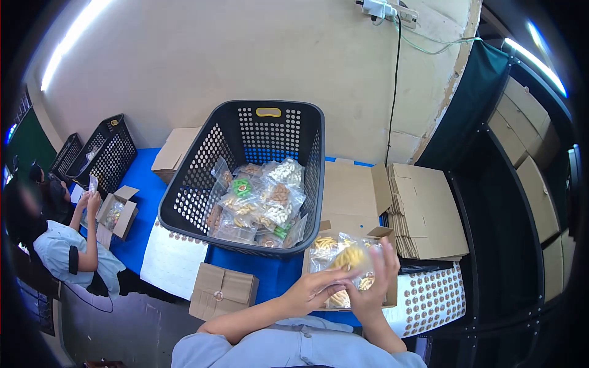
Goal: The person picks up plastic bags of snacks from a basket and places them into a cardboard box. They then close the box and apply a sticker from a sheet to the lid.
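Note:
Above an open cardboard box (391, 294), a clear plastic bag with yellow pieces (348, 257) is between my two hands. My left hand (314, 291) pinches the bag's lower left side with closed fingers. My right hand (375, 279) is at the bag's right side, thumb near its bottom, with its raised fingers blurred by motion. More clear bags of yellowish pieces (323, 244) lie in the box beneath. A black perforated basket (245, 110) stands behind and to the left, with many small bags of white, brown, green and yellow pieces (279, 195).
A closed box (222, 291) lies front left, beside a sticker sheet (172, 254). Flat cardboard (426, 208) and another sticker sheet (432, 297) are at the right. A co-worker (76, 248) handles a small bag at the far left, near other baskets (110, 153).

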The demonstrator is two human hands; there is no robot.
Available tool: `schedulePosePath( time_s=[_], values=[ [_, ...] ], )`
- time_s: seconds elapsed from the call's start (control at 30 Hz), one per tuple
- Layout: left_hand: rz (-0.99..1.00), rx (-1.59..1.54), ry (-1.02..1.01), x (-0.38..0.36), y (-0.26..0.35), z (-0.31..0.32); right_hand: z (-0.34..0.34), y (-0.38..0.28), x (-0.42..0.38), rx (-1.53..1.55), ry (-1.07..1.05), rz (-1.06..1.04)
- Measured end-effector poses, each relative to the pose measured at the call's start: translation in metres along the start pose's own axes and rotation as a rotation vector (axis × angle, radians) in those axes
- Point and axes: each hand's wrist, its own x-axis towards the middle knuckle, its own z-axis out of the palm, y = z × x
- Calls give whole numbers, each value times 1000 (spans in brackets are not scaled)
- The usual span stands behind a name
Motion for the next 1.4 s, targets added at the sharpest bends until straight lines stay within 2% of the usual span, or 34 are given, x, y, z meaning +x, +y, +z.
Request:
schedulePosePath(
  time_s=[0.03,0.07,0.13,0.17,0.23,0.3,0.37,0.4,0.47,0.5,0.53,0.57,0.6,0.67,0.7,0.73,0.83,0.93,1.0,1.07,1.13,1.2,1.27,1.33,1.37,1.4],
  values=[
    [-30,5,141,-3,0,7,2,0,4,231,36,112],
    [-28,7,140,-1,1,5,5,4,2,232,39,111],
    [61,194,120,-1,3,2,10,15,-4,741,-108,376],
    [57,193,119,-2,3,3,10,17,-4,767,-125,376],
    [6,129,318,-2,0,3,11,21,-6,768,-101,428],
    [37,157,364,-5,-2,-1,10,22,-6,768,-75,479],
    [34,183,458,-8,1,-7,7,20,-5,872,37,610],
    [35,184,460,-11,-1,-12,7,29,-6,873,35,608],
    [12,16,633,-19,-6,-23,2,63,-7,984,277,604],
    [41,87,723,-19,0,-32,-6,74,-6,983,278,599],
    [87,177,724,-22,-2,-42,-13,84,-5,925,464,627],
    [62,129,682,-23,-1,-45,-17,88,-6,860,646,655],
    [35,80,642,-24,0,-45,-17,83,-7,857,643,658],
    [-92,-1,458,-14,5,-31,-6,59,-9,553,500,462],
    [-62,151,280,-7,9,-29,1,46,-12,614,384,346],
    [-38,90,216,1,12,-19,4,36,-15,538,223,229],
    [75,136,209,9,-5,0,7,6,-4,450,-159,-63],
    [-13,-24,191,11,-12,6,10,8,-9,347,-176,51],
    [-213,-89,153,7,-13,3,3,13,-1,363,-214,57],
    [-186,-8,126,4,-18,5,4,16,0,356,-211,32],
    [-72,49,136,2,-20,13,10,17,-8,329,-230,76],
    [-114,-9,185,2,-22,19,14,17,-11,303,-132,175],
    [-172,-170,323,3,-33,22,12,8,0,270,-106,196],
    [-176,-164,360,3,-24,21,14,-9,15,514,207,503],
    [-178,-157,394,4,-20,20,16,-4,13,514,209,502],
    [-178,-157,393,4,-20,18,18,6,8,635,117,553]
  ],
)
